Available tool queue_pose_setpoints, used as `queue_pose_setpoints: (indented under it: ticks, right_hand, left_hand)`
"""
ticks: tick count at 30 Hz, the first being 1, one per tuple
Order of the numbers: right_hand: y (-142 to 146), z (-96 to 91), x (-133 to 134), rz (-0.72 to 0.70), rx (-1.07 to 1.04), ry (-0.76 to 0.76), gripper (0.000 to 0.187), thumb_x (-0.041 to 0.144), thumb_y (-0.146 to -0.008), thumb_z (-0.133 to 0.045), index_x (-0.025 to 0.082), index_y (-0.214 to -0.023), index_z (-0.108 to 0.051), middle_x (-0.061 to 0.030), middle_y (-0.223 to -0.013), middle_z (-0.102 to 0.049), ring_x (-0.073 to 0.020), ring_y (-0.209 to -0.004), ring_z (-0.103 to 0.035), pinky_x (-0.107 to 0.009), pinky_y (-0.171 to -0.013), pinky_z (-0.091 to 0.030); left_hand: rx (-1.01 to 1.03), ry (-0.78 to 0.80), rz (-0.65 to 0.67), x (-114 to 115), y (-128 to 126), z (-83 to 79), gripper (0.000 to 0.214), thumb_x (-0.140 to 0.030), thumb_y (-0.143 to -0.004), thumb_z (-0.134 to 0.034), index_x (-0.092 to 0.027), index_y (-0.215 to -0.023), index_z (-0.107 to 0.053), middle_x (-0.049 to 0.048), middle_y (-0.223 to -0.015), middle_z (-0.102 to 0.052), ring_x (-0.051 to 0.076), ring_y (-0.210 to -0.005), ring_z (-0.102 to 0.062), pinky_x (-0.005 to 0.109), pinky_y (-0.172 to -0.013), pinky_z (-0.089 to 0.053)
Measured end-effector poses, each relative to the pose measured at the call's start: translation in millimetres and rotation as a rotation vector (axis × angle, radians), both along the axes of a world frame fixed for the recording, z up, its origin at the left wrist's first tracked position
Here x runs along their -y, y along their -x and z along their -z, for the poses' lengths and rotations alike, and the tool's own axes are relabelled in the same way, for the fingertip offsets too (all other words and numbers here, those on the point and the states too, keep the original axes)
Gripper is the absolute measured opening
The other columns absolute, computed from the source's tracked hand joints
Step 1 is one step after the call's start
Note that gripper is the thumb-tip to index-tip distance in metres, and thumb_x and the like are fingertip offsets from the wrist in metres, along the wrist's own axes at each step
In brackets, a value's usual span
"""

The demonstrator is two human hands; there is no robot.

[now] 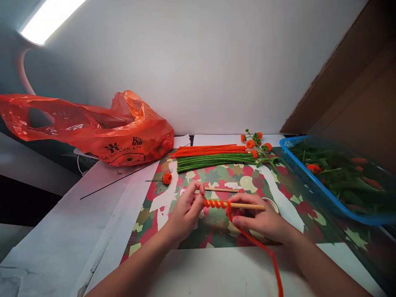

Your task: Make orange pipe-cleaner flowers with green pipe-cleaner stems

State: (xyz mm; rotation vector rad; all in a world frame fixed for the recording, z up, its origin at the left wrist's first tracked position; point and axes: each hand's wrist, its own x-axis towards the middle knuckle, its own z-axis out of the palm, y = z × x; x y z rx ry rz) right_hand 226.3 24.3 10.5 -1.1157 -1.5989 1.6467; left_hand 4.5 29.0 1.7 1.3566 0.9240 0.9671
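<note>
An orange pipe cleaner (215,203) is coiled in a spiral around a thin wooden stick (247,206), and its loose tail hangs down to the right. My left hand (189,206) pinches the stick's left end where the coil begins. Fingers of my right hand (256,216) close on the stick and the pipe cleaner, just right of the last turn. Behind the hands lies a second thin wooden stick (222,190). A small orange pompom flower (167,178) on a wire rests left of my left hand. A roll of tape (272,205) is partly hidden behind my right hand.
Bundles of orange pipe cleaners (213,150) and green pipe cleaners (216,161) lie at the back. Beside them is a flower sprig (259,145). A red plastic bag (123,132) stands left, a blue basket (321,190) of leafy stems right. A lamp (51,18) shines above.
</note>
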Motion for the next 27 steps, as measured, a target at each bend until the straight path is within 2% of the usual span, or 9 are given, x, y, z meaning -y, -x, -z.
queue_pose_setpoints:
  ticks: [3,6,8,11,15,21,27]
  right_hand:
    - [-2,-0.4,-1,0.014,-0.140,0.005,0.041,0.034,-0.070,-0.077,0.025,-0.108,-0.063,-0.0024,-0.102,-0.060,-0.0127,-0.078,-0.058,-0.022,-0.067,-0.048]
    - [3,5.7,1,0.094,-0.280,0.029,0.046,0.041,-0.069,-0.077,0.026,-0.109,-0.063,-0.0048,-0.110,-0.059,-0.0188,-0.100,-0.057,-0.026,-0.079,-0.049]
    - [9,10.3,3,0.153,-0.327,0.060,0.040,0.042,-0.070,-0.077,0.025,-0.104,-0.064,-0.0046,-0.105,-0.061,-0.0184,-0.096,-0.058,-0.026,-0.077,-0.049]
    - [18,13.1,7,0.194,-0.304,0.085,0.028,0.038,-0.071,-0.076,0.022,-0.092,-0.067,-0.0025,-0.088,-0.063,-0.0151,-0.079,-0.059,-0.024,-0.068,-0.048]
    - [22,11.2,11,0.228,-0.268,0.118,0.023,0.035,-0.070,-0.077,0.020,-0.083,-0.067,-0.0001,-0.075,-0.060,-0.0129,-0.067,-0.056,-0.023,-0.060,-0.046]
    - [21,13.7,9,0.308,-0.359,0.101,0.022,0.028,-0.066,-0.080,0.020,-0.078,-0.063,0.0031,-0.071,-0.059,-0.0089,-0.062,-0.053,-0.020,-0.056,-0.044]
    - [20,15.9,12,0.358,-0.236,0.101,0.024,0.033,-0.066,-0.080,0.020,-0.083,-0.069,0.0000,-0.074,-0.065,-0.0135,-0.068,-0.059,-0.023,-0.059,-0.047]
  left_hand:
    - [-0.005,0.000,-0.033,0,-1,0.7,0.015,-0.035,-0.095,-0.036,-0.023,-0.086,-0.037,-0.0082,-0.062,-0.030,0.010,-0.053,-0.023,0.019,-0.048,-0.023]
    - [-0.027,-0.018,-0.059,2,-3,-1.3,0.015,-0.035,-0.095,-0.036,-0.024,-0.086,-0.038,-0.0080,-0.061,-0.031,0.010,-0.051,-0.023,0.020,-0.046,-0.021]
    - [-0.052,-0.059,-0.079,4,-4,-3.0,0.015,-0.035,-0.094,-0.037,-0.023,-0.085,-0.039,-0.0067,-0.062,-0.035,0.010,-0.052,-0.027,0.020,-0.048,-0.023]
    - [-0.097,-0.137,-0.097,7,-6,-3.8,0.014,-0.032,-0.093,-0.040,-0.022,-0.083,-0.041,-0.0048,-0.065,-0.040,0.011,-0.056,-0.032,0.021,-0.051,-0.028]
    - [-0.114,-0.167,-0.098,9,-7,-1.7,0.013,-0.031,-0.093,-0.040,-0.022,-0.083,-0.042,-0.0045,-0.063,-0.041,0.012,-0.055,-0.032,0.021,-0.051,-0.027]
    - [-0.101,-0.141,-0.094,9,-6,-0.3,0.012,-0.030,-0.094,-0.038,-0.023,-0.084,-0.041,-0.0047,-0.064,-0.040,0.011,-0.055,-0.030,0.022,-0.051,-0.026]
    - [-0.050,-0.021,-0.019,9,-9,2.0,0.014,-0.034,-0.096,-0.035,-0.023,-0.088,-0.039,-0.0068,-0.063,-0.033,0.010,-0.053,-0.026,0.022,-0.050,-0.024]
